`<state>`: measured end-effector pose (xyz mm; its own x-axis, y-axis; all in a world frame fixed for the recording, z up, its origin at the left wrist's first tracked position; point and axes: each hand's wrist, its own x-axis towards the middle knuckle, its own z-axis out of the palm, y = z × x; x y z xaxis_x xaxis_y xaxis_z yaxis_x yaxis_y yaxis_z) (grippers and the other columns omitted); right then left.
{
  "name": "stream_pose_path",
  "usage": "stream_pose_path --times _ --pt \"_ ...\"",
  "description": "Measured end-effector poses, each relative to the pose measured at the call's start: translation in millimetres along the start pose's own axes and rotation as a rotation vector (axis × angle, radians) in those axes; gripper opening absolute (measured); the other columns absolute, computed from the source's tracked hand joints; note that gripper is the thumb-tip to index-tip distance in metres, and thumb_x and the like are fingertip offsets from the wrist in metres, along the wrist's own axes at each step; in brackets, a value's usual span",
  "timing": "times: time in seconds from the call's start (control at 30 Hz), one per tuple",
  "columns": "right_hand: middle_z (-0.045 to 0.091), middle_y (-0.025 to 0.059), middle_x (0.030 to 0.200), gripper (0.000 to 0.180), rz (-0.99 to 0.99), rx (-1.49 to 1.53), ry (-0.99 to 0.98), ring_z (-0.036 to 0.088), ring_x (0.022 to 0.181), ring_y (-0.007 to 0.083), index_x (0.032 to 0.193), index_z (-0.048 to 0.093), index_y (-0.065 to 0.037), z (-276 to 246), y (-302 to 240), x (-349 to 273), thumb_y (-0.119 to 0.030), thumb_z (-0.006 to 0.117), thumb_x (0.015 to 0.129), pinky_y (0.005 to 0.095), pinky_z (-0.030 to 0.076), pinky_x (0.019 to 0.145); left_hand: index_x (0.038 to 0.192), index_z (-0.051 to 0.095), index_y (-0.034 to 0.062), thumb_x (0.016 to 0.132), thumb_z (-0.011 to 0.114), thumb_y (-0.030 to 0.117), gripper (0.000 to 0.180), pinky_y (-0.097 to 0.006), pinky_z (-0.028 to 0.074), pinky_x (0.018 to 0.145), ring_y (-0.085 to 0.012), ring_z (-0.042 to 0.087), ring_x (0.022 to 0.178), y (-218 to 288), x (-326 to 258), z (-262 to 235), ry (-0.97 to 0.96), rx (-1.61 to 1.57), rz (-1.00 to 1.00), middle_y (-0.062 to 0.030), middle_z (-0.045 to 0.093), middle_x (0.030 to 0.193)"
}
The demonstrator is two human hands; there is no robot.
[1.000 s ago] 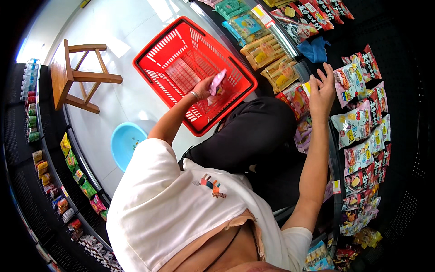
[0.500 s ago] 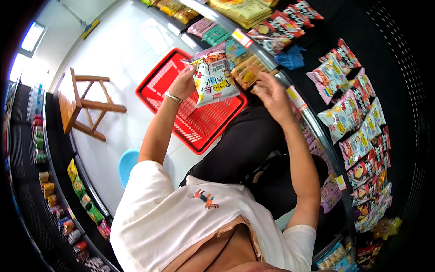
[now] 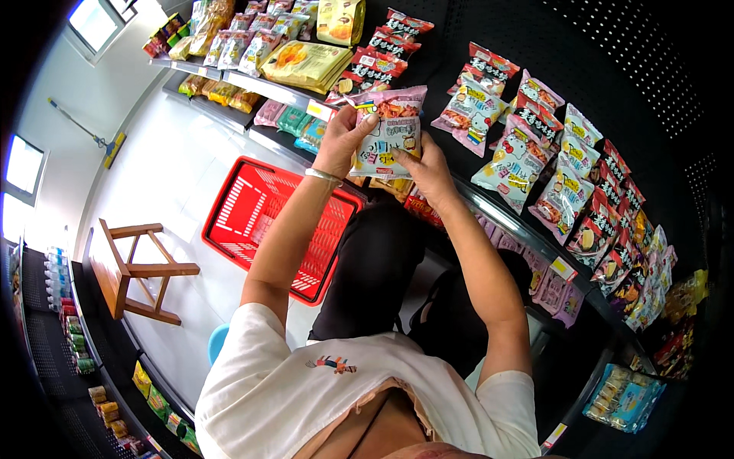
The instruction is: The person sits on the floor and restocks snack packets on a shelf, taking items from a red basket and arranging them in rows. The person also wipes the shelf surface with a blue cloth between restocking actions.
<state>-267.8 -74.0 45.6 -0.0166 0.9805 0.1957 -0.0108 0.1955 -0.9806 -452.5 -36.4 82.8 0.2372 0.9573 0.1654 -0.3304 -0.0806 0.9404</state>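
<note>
Black shelving (image 3: 459,23) is stocked with snack packets (image 3: 512,164). By the left hand (image 3: 342,143) and right hand (image 3: 430,170), one pink-and-white bag (image 3: 391,126) is gripped near the shelf's edge; its seam could be split by hard squeezing, or packets knocked by a swing. Counted leftward: one red basket (image 3: 223,241), one wooden stool (image 3: 108,271). Shelved packets overlap uncountably.

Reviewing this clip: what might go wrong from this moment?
The left hand and right hand grip the bag from opposite sides; squeezing hard might crush its contents. The bag appears close to red packs, so swinging it might knock some. The left knee is near the basket and might nudge it.
</note>
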Motion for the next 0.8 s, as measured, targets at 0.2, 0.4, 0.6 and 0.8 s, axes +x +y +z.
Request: stream_pose_path --times 0.2,0.4,0.6,0.8 --pt "0.068 0.0119 0.108 0.041 0.039 0.037 0.051 0.065 0.099 0.0191 0.115 0.057 0.001 -13.2 -5.1 -4.0 -0.019 0.076 0.085 0.0330 0.049 0.090 0.111 0.061 -0.0012 0.090 0.074 0.016 0.030 -0.026 0.055 0.072 -0.0117 0.067 0.082 -10.6 22.4 21.2 0.018 -0.044 0.030 -0.0082 0.070 0.100" --pt "0.066 0.0102 0.111 0.037 0.044 0.069 0.173 0.062 0.100 0.0169 0.119 0.056 0.001 -31.8 -8.0 -3.1 -0.019 0.070 0.091 0.0316 0.047 0.091 0.126 0.056 0.0012 0.098 0.063 0.029 0.040 -0.024 0.053 0.077 -0.0082 0.064 0.091 -21.0 32.5 40.1 -0.056 0.006 -0.006 -0.0038 0.067 0.107" --pt "0.064 0.0201 0.119 0.053 -0.005 -0.074 0.303 0.065 0.109 0.0281 0.128 0.047 0.004 -57.5 -6.9 5.9 -0.021 0.071 0.089 0.0352 0.051 0.091 0.119 0.058 -0.0032 0.096 0.067 0.023 0.036 -0.026 0.052 0.077 -0.0086 0.062 0.086 -44.6 52.8 54.5 -0.126 0.117 -0.054 -0.0051 0.067 0.100" --pt "0.050 0.0306 0.135 0.074 -0.141 -0.494 0.489 0.054 0.125 0.0373 0.145 0.025 0.011 -83.7 -18.8 -0.6 -0.016 0.067 0.091 0.0403 0.046 0.101 0.116 0.061 -0.0011 0.097 0.066 0.025 0.033 -0.024 0.051 0.073 -0.0069 0.062 0.083 -77.2 79.0 77.0 -0.139 0.180 -0.006 -0.0036 0.068 0.097"
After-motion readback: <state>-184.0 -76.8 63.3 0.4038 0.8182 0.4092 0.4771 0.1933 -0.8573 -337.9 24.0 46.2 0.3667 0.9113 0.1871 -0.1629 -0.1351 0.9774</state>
